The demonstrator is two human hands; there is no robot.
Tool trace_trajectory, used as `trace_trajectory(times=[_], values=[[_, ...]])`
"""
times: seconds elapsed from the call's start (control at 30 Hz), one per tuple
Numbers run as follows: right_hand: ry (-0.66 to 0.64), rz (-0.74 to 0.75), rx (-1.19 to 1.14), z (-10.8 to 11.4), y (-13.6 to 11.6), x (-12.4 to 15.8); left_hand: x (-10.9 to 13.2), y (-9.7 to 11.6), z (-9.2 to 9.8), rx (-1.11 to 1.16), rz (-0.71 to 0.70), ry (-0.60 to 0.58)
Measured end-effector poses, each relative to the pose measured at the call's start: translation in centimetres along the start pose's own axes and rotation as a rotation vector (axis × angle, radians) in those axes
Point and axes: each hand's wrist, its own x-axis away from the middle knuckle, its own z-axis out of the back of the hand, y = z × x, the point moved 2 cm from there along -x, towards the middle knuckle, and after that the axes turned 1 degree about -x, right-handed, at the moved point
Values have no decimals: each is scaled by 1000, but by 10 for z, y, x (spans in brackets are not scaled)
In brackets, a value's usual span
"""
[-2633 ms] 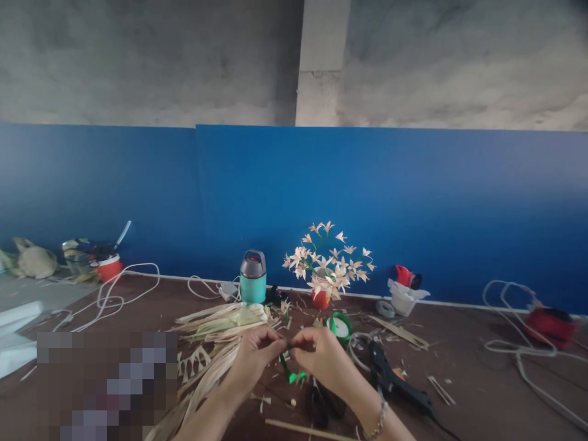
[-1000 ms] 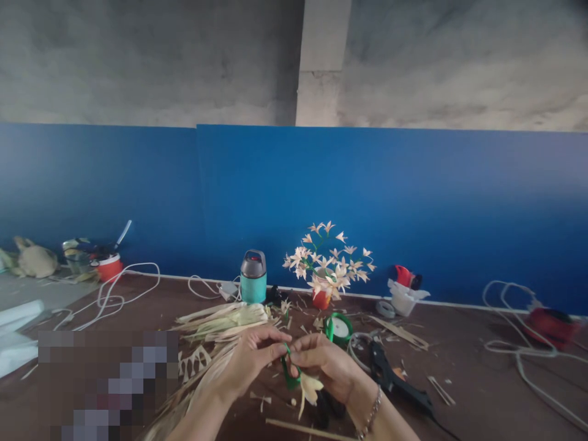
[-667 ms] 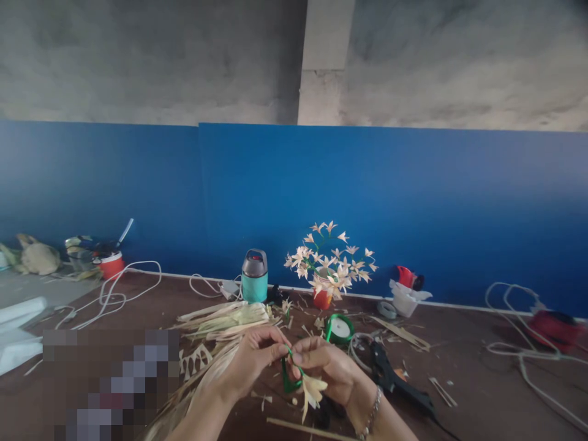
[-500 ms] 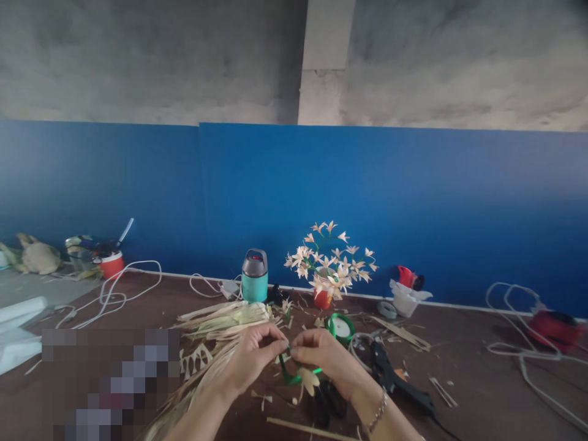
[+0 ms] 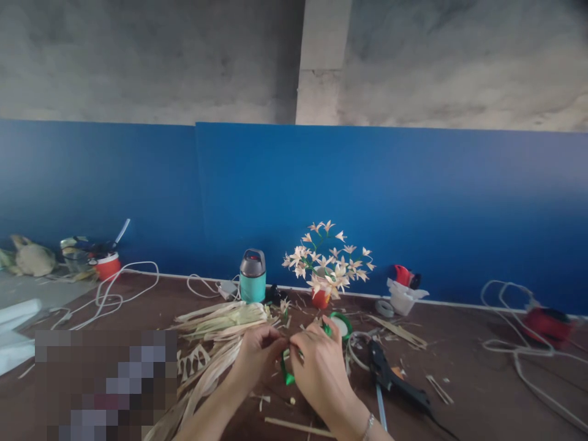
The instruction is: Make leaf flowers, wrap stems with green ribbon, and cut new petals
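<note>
Left hand (image 5: 257,357): fingers pinching the tape (image 5: 288,372) by its upper end.
Right hand (image 5: 321,360): fingers bent; we could not tell on what.
Tape: we saw it hang between both hands.
Roll (image 5: 348,326): lay on the worktop (image 5: 478,383).

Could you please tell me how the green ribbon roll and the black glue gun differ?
The ribbon roll is round, green with a white centre; the glue gun is long, angled and black. The right hand partly covers the ribbon roll, while no hand covers the glue gun. Both lie on the brown table.
</note>
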Motion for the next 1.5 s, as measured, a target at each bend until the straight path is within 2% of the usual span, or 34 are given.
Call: trace_trajectory(times=[0.1, 0.2, 0.33, 0.5, 0.6, 0.67, 0.73, 0.8, 0.97, 1.03, 1.3, 1.5], values=[[-12, -48, -106, 6, 1, -4, 0, 6, 6, -23, -50, -86], [-80, -126, -223, 10, 3, -7, 1, 11, 11, -63, -110, -105], [-311, -319, -521, 6, 11, -9, 2, 8, 10, 7, -107, -98], [-540, -602, -1009, 3, 13, -9, 4, 3, 7, 225, -35, -160], [-665, -675, -1196, 6, 11, -9, 8, 7, 8, 294, -8, -207], [-685, -678, -1238, 5, 12, -9, 10, 11, 9, 245, -26, -222], [-647, -670, -1177, 1, 15, -9, 10, 14, 10, 162, -34, -182], [-565, -614, -1011, -3, 17, -9, 8, 13, 10, 95, -28, -112], [-212, -246, -358, 5, 6, -9, 2, 5, 6, 116, -7, -52], [-99, -132, -199, 8, 0, -7, 1, 2, 5, 144, -10, -55], [30, 18, -23, 0, -3, 0, 0, -1, 4, 103, 37, -51], [72, -7, -127, 5, -5, -2, 0, 7, 11, 38, -25, -118]])
